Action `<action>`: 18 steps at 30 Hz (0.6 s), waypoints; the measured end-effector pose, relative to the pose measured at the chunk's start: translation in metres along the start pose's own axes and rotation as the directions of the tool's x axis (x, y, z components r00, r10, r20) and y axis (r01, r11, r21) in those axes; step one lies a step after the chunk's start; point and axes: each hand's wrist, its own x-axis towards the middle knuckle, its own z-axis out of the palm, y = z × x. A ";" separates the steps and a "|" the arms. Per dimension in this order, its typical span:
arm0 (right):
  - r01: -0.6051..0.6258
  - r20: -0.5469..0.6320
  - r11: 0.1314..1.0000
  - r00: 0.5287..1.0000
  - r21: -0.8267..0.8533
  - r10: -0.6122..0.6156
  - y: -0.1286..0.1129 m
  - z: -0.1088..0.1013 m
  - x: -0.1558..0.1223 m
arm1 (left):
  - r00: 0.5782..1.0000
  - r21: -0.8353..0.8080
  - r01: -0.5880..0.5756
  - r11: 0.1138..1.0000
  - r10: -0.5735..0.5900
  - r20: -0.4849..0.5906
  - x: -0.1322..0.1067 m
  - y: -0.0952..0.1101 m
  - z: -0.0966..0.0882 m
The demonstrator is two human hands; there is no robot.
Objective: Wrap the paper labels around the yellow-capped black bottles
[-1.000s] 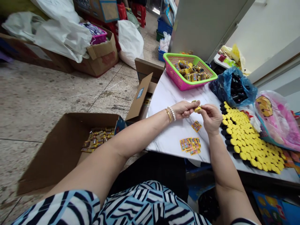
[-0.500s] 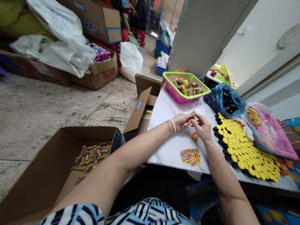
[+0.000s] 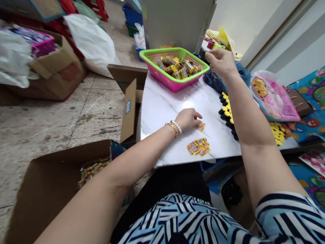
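My left hand (image 3: pixel 188 118) rests on the white marble table (image 3: pixel 162 112), fingers loosely bent, fingertips touching a single small yellow sticker (image 3: pixel 200 127). A little pile of the same stickers (image 3: pixel 198 147) lies just nearer to me. My right hand (image 3: pixel 220 62) is raised over the right corner of a pink basket with a green rim (image 3: pixel 165 79), fingers loosely spread, and I see nothing in them. The basket holds several small labelled yellow-and-black tubes (image 3: pixel 177 67). Rows of black tubes with yellow caps (image 3: pixel 226 108) stand under my right forearm, partly hidden.
A pink printed bag (image 3: pixel 271 96) and a dark blue bag (image 3: pixel 210 79) lie at the table's right. On the floor at left is an open cardboard box (image 3: pixel 50 183) with wrapped yellow items (image 3: pixel 92 167). A smaller open box (image 3: pixel 129 112) leans against the table's left edge.
Both hands were together holding a small yellow-capped piece. Now they are apart: the right hand has gone up to the basket, the left has dropped to the single sticker. The view swung right.
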 end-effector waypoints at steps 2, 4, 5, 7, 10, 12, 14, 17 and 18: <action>-0.006 0.043 0.998 0.999 -0.060 0.008 0.004 -0.028 -0.043 | 0.993 0.201 -0.110 0.973 0.096 0.075 -0.002 0.002 0.012; -0.013 0.040 0.994 0.999 -0.109 0.018 0.010 -0.055 -0.096 | 0.988 0.292 -0.139 0.946 0.111 0.110 -0.001 0.004 0.019; -0.021 0.047 0.989 0.998 -0.146 0.028 0.015 -0.067 -0.123 | 0.988 0.312 -0.137 0.940 0.105 0.117 0.000 0.005 0.021; -0.039 0.043 0.965 0.998 -0.258 0.052 0.031 -0.083 -0.169 | 0.988 0.315 -0.128 0.940 0.093 0.126 0.001 0.007 0.023; -0.065 0.041 0.872 0.994 -0.485 0.097 0.061 -0.086 -0.213 | 0.994 0.293 -0.078 0.953 0.052 0.095 0.001 0.008 0.021; -0.069 0.048 0.793 0.991 -0.605 0.123 0.079 -0.078 -0.225 | 0.999 0.305 -0.027 0.952 0.016 0.038 0.000 0.006 0.019; -0.064 0.055 0.745 0.989 -0.664 0.134 0.089 -0.067 -0.230 | 1.000 0.324 0.009 0.946 -0.005 -0.012 0.000 0.003 0.015; -0.054 0.051 0.738 0.992 -0.672 0.118 0.091 -0.056 -0.231 | 0.999 0.337 0.024 0.941 -0.006 -0.054 0.001 0.000 0.010; -0.053 0.047 0.745 0.993 -0.665 0.112 0.090 -0.055 -0.231 | 0.998 0.337 0.025 0.941 -0.002 -0.067 0.001 -0.001 0.009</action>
